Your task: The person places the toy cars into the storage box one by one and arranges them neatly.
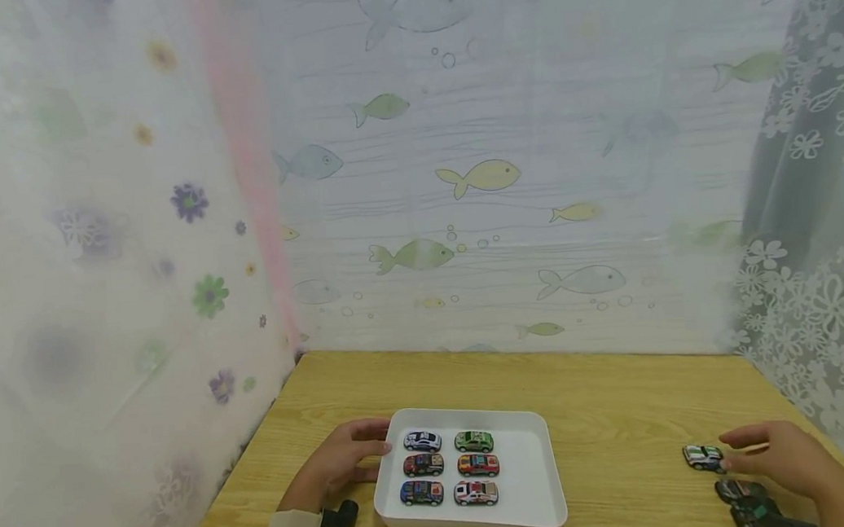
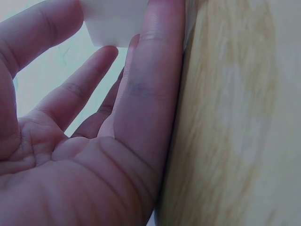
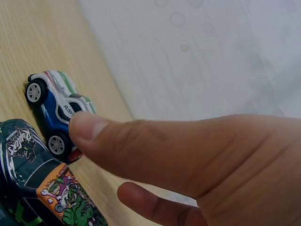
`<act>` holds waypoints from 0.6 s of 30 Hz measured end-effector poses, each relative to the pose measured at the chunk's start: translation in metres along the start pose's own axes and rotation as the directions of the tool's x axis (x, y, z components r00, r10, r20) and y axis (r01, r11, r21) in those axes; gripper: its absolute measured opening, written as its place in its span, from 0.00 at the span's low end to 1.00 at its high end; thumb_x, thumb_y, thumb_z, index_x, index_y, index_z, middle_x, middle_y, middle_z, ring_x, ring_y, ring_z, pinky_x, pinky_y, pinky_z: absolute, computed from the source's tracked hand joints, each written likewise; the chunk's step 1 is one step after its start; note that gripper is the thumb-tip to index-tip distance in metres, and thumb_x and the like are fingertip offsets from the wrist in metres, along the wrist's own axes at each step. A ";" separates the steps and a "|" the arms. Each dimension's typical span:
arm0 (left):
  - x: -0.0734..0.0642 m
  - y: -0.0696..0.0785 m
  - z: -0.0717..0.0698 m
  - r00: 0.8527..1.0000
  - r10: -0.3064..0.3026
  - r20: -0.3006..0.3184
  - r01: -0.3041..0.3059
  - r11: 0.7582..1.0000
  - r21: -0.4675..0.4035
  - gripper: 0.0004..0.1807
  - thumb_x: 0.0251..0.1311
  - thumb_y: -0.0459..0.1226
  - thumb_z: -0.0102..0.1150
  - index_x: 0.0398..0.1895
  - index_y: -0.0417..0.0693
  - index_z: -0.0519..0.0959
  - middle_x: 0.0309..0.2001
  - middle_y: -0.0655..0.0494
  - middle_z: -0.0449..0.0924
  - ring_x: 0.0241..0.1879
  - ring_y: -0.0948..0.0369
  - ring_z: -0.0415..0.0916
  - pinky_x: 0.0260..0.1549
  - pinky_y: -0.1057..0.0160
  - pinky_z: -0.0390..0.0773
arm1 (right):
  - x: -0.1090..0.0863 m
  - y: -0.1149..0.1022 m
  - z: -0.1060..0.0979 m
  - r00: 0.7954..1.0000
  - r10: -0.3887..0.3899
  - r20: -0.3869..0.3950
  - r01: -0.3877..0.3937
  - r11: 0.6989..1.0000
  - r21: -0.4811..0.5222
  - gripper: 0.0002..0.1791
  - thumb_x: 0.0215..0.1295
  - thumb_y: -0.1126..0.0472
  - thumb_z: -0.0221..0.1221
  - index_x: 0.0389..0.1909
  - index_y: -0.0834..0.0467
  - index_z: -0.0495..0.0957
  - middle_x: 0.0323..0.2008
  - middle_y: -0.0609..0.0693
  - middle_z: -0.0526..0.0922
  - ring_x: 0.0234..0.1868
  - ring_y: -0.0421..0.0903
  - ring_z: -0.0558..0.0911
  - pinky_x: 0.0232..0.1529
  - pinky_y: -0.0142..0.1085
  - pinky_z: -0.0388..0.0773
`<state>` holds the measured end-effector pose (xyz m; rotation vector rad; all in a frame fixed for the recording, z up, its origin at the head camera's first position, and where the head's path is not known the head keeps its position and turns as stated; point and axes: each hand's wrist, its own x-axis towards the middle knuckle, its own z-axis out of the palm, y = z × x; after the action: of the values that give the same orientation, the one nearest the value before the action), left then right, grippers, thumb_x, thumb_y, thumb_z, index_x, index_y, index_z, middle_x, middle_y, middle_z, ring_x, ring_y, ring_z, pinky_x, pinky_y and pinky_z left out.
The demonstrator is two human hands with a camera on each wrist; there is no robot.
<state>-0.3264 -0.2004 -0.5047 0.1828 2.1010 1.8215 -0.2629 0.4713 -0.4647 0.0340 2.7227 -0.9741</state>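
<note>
Right hand (image 1: pixel 784 459) reaches to the loose white car (image 1: pixel 703 457), which sits on the table (image 1: pixel 623 413), well right of the tray (image 1: pixel 528 468). Thumb lies on or against the car's side. Cannot tell whether a finger backs it from behind, so cannot call it a full pinch.

Left hand (image 1: pixel 340 457) at the tray's left wall, fingers extended and unclenched, touching rather than clutching; looks like steadying.

Six cars (image 1: pixel 478 464) stand in the tray, two columns of three, the tray's right part bare.

Step in hand, by my reading: taking hold of the white car. The next move calls for thumb and finger firm on opposite sides, and a lift clear of the dark car (image 1: pixel 742 489) just beside it.

Right wrist view gives what the head view blurs: blue flank, lettering on the door, orange panel (image 3: pixel 68 200) on the dark car. Only the head view shows the tray's contents. Left wrist view: a finger stretched low along the table edge.
</note>
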 end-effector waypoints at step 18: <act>0.001 -0.002 -0.002 1.000 -0.004 0.015 0.004 1.000 -0.007 0.32 0.67 0.39 0.68 0.72 0.41 0.71 0.66 0.44 0.76 0.56 0.55 0.81 0.48 0.49 0.88 | 0.001 -0.008 0.011 0.999 -0.028 0.026 0.026 0.998 0.053 0.33 0.63 0.54 0.72 0.60 0.72 0.78 0.54 0.69 0.84 0.48 0.59 0.87 0.44 0.47 0.88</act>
<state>-0.3279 -0.2023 -0.5068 0.1901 2.0832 1.8194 -0.2625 0.4582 -0.4686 -0.0060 2.6799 -1.0461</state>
